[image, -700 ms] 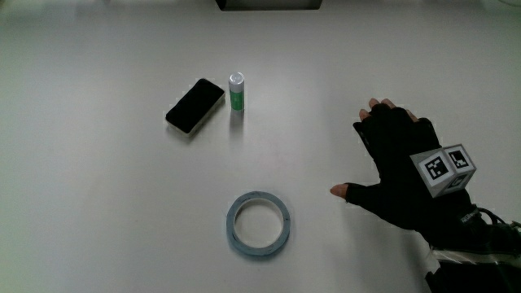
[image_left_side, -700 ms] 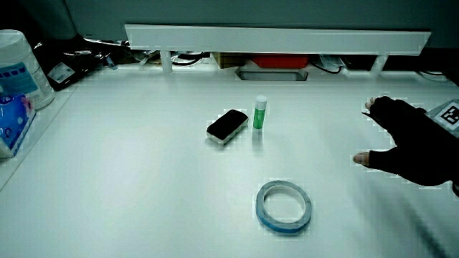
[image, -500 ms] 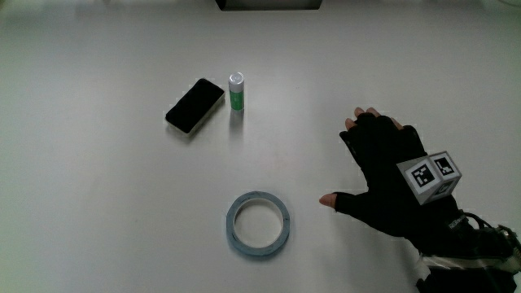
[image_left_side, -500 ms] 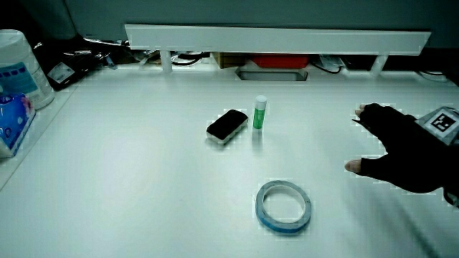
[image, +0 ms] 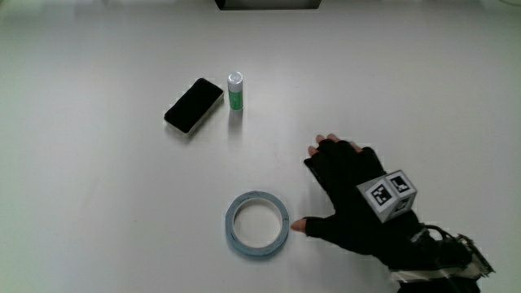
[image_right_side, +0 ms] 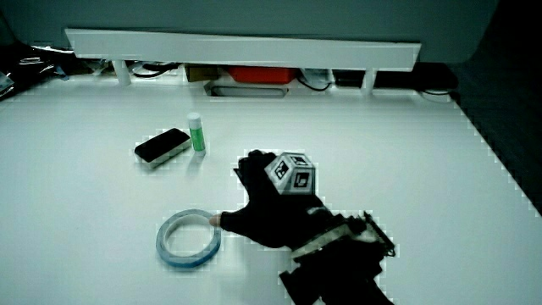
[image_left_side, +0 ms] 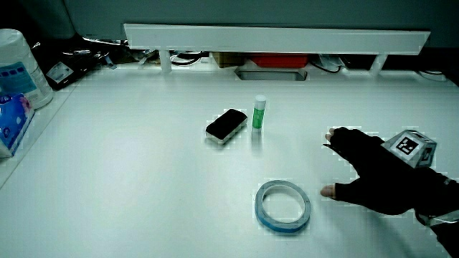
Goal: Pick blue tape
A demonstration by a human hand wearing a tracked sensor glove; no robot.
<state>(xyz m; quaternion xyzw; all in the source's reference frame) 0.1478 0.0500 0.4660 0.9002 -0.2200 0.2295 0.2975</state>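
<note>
A roll of blue tape (image: 257, 224) lies flat on the white table, also seen in both side views (image_left_side: 282, 206) (image_right_side: 189, 240). The gloved hand (image: 348, 207) is low over the table right beside the tape, fingers spread, thumb tip almost at the roll's outer edge. It holds nothing. The patterned cube (image: 388, 194) sits on its back. In both side views the hand (image_left_side: 373, 175) (image_right_side: 267, 206) shows the same open pose beside the tape.
A black phone (image: 194, 105) and an upright green stick with a white cap (image: 235, 90) stand together, farther from the person than the tape. A low white partition (image_left_side: 276, 37) runs along the table's edge. A white container (image_left_side: 20, 68) stands at the table's corner.
The hand has slid across the table toward the tape, its thumb now close to the roll. Tape, phone and stick have not moved.
</note>
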